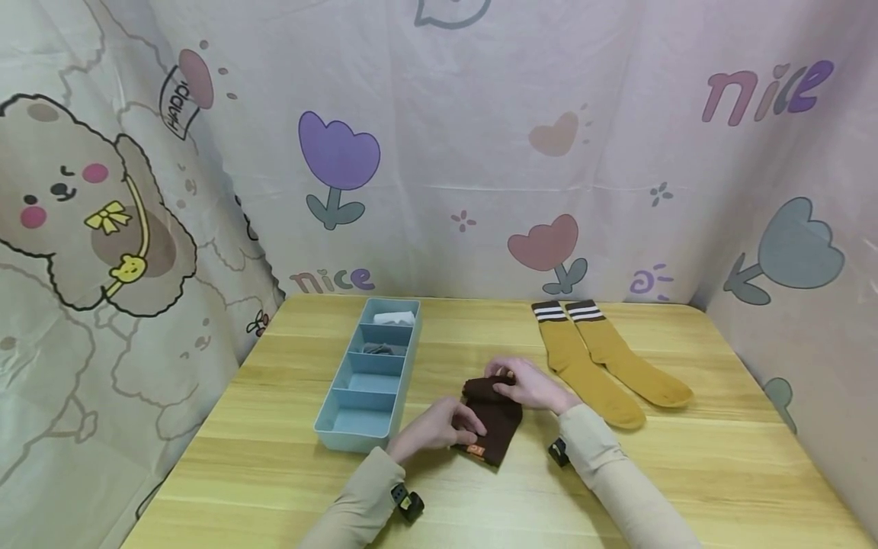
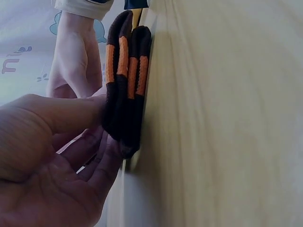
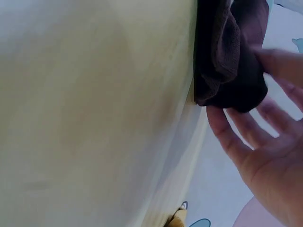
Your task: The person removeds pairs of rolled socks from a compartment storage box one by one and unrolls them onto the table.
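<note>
It looks like a home: cartoon-printed cloth [image 1: 446, 145] hangs along the left, right and far edges of a wood-grain table [image 1: 261, 457], yellow socks [image 1: 576, 364] near its far right corner.

Brown fabric [image 3: 229, 49] cut off at right wrist view's top; orange label [image 1: 476, 451] illegible.

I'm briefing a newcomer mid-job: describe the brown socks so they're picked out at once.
On the wooden table, look between the blue divided box and the mustard socks. The brown socks lie there, held by the left hand and right hand, far end folded over. Their dark colour and orange patch at the near end set them apart.
</note>
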`<state>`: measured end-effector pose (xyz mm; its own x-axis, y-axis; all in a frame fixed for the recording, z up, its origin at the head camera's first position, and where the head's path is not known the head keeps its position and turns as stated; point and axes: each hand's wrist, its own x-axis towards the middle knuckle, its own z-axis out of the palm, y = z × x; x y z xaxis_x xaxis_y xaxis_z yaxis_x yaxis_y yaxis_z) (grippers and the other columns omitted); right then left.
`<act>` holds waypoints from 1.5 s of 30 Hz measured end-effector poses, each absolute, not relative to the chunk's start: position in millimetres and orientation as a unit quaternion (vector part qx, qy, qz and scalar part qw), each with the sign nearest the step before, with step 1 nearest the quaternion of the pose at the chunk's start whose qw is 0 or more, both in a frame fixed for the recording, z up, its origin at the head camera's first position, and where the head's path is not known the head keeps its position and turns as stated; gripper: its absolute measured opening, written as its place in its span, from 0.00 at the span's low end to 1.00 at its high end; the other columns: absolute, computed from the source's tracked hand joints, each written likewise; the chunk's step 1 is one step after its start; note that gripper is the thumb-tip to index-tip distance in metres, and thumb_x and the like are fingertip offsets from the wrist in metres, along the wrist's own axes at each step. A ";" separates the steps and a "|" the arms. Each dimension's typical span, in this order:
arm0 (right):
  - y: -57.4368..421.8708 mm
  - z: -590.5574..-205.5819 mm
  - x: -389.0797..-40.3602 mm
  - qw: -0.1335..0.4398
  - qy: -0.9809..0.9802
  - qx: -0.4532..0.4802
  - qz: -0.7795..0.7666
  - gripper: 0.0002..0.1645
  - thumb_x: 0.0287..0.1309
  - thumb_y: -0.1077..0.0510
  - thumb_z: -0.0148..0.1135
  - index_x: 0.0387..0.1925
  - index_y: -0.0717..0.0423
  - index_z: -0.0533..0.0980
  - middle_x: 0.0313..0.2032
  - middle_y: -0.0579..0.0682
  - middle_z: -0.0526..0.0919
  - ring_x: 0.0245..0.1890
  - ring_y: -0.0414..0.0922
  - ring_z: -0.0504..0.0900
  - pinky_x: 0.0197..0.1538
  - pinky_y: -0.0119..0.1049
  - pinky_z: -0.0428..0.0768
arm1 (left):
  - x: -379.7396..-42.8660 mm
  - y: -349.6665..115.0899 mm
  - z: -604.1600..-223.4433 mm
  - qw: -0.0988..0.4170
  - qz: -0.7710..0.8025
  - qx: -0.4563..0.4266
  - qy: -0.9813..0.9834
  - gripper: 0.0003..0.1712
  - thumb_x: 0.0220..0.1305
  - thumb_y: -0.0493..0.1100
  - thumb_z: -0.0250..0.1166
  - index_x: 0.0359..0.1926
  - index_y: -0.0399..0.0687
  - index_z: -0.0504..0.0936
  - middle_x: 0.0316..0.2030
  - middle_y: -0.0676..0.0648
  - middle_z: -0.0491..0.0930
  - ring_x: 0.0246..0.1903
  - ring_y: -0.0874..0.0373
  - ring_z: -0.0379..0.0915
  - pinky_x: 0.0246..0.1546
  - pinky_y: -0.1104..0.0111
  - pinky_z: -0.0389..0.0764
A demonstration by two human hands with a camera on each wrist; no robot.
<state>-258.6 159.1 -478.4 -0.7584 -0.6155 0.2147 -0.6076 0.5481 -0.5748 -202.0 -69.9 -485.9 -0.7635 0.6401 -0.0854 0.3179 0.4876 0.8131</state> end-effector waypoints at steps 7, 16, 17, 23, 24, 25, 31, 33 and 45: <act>156.8 -481.9 -264.3 -0.032 0.893 -0.330 -0.305 0.06 0.61 0.66 0.63 0.37 0.55 0.83 0.37 0.49 0.84 0.39 0.43 0.82 0.45 0.36 0.80 | -200.0 -68.9 -486.2 0.195 0.422 0.282 0.839 0.05 0.59 0.28 0.69 0.36 0.37 0.89 0.31 0.43 0.88 0.30 0.67 0.77 0.32 0.78 0.78; 155.1 -477.6 -263.4 0.015 0.907 -0.294 -0.300 0.11 0.59 0.50 0.71 0.39 0.51 0.86 0.38 0.45 0.86 0.39 0.39 0.80 0.43 0.32 0.78 | -196.7 -70.6 -484.4 0.201 0.422 0.276 0.840 0.04 0.58 0.30 0.71 0.35 0.38 0.89 0.30 0.43 0.88 0.29 0.67 0.76 0.31 0.77 0.78; 154.7 -477.8 -264.1 0.014 0.909 -0.296 -0.294 0.12 0.58 0.51 0.72 0.40 0.52 0.86 0.38 0.45 0.86 0.39 0.39 0.80 0.43 0.32 0.78 | -196.7 -70.7 -484.3 0.201 0.422 0.276 0.840 0.04 0.58 0.30 0.71 0.35 0.38 0.89 0.30 0.43 0.88 0.29 0.67 0.76 0.31 0.77 0.77; 150.1 -477.7 -268.6 -0.016 0.917 -0.281 -0.284 0.11 0.57 0.57 0.72 0.40 0.57 0.84 0.36 0.49 0.86 0.38 0.43 0.81 0.43 0.38 0.79 | -196.6 -70.7 -485.0 0.202 0.428 0.278 0.836 0.04 0.58 0.29 0.71 0.34 0.37 0.89 0.29 0.42 0.87 0.28 0.67 0.76 0.30 0.78 0.77; 148.8 -477.2 -269.0 -0.028 0.919 -0.273 -0.282 0.11 0.56 0.57 0.72 0.40 0.58 0.83 0.35 0.50 0.85 0.38 0.45 0.81 0.43 0.39 0.79 | -196.7 -70.7 -485.2 0.202 0.429 0.278 0.835 0.04 0.58 0.29 0.71 0.35 0.37 0.89 0.29 0.42 0.87 0.28 0.67 0.76 0.30 0.78 0.77; 147.1 -476.8 -269.4 -0.039 0.922 -0.263 -0.280 0.11 0.56 0.57 0.73 0.40 0.57 0.83 0.35 0.50 0.84 0.38 0.46 0.80 0.44 0.40 0.78 | -196.7 -70.6 -485.5 0.203 0.429 0.278 0.835 0.04 0.58 0.29 0.71 0.35 0.37 0.89 0.29 0.42 0.87 0.28 0.67 0.76 0.30 0.78 0.77; 140.7 -473.9 -270.2 -0.078 0.934 -0.239 -0.255 0.05 0.55 0.59 0.73 0.34 0.52 0.83 0.30 0.49 0.76 0.33 0.44 0.72 0.39 0.37 0.72 | -196.0 -70.8 -485.8 0.204 0.433 0.275 0.834 0.04 0.58 0.29 0.70 0.35 0.36 0.89 0.29 0.41 0.87 0.28 0.66 0.76 0.29 0.78 0.77; 140.4 -473.8 -270.1 -0.075 0.933 -0.243 -0.253 0.02 0.56 0.61 0.71 0.32 0.52 0.83 0.28 0.47 0.76 0.30 0.42 0.72 0.37 0.35 0.72 | -195.4 -70.8 -485.3 0.204 0.434 0.273 0.834 0.04 0.58 0.29 0.70 0.34 0.36 0.89 0.29 0.41 0.87 0.28 0.66 0.76 0.29 0.78 0.77; 144.3 -474.9 -273.3 0.001 0.935 -0.243 -0.256 0.19 0.47 0.67 0.70 0.45 0.61 0.84 0.38 0.53 0.82 0.41 0.49 0.80 0.47 0.45 0.81 | -195.6 -71.5 -485.1 0.209 0.426 0.263 0.840 0.04 0.58 0.29 0.70 0.34 0.38 0.89 0.29 0.44 0.87 0.27 0.69 0.75 0.30 0.78 0.77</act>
<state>-273.3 144.3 -474.9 -0.8816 -0.4558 0.1227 -0.4547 0.7501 -0.4802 -195.6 -71.5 -485.1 -0.7744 0.6197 -0.1281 0.2629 0.4992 0.8257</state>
